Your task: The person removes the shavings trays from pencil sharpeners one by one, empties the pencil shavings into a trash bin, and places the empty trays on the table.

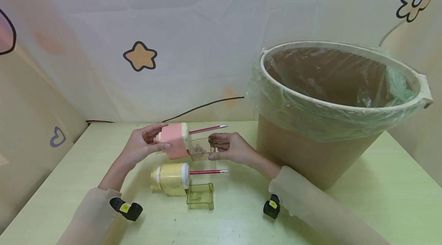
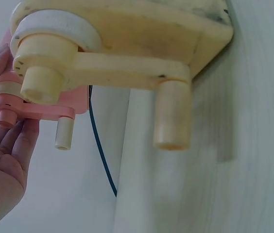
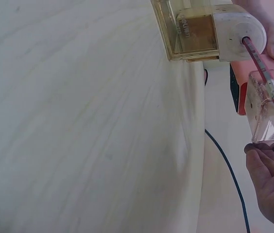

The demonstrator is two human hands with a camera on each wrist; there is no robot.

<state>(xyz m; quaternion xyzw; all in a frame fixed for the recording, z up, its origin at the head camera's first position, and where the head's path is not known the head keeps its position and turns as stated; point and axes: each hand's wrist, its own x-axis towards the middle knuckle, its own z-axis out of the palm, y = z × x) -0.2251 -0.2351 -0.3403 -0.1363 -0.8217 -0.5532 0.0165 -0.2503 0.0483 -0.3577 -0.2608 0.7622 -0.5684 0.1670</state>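
A pink crank pencil sharpener (image 1: 174, 141) is gripped by my left hand (image 1: 139, 146), thumb across its near side. A red pencil (image 1: 207, 129) sticks out of its front. My right hand (image 1: 235, 149) pinches the end of its clear shavings drawer (image 1: 198, 150), which stands out from the body and has shavings inside. In the right wrist view, fingertips press the edges of this clear drawer (image 3: 265, 114). Just nearer stands a yellow pencil sharpener (image 1: 172, 180), also with a red pencil (image 1: 208, 172) in it and its yellowish drawer (image 1: 201, 196) pulled out. The left wrist view shows its crank (image 2: 122, 70).
At the right stands a large brown bin (image 1: 297, 153) with a green plastic liner (image 1: 310, 126) folded over its rim. Small dark specks (image 1: 174, 220) lie on the pale table (image 1: 207, 229). A patterned cloth (image 1: 193, 53) hangs behind.
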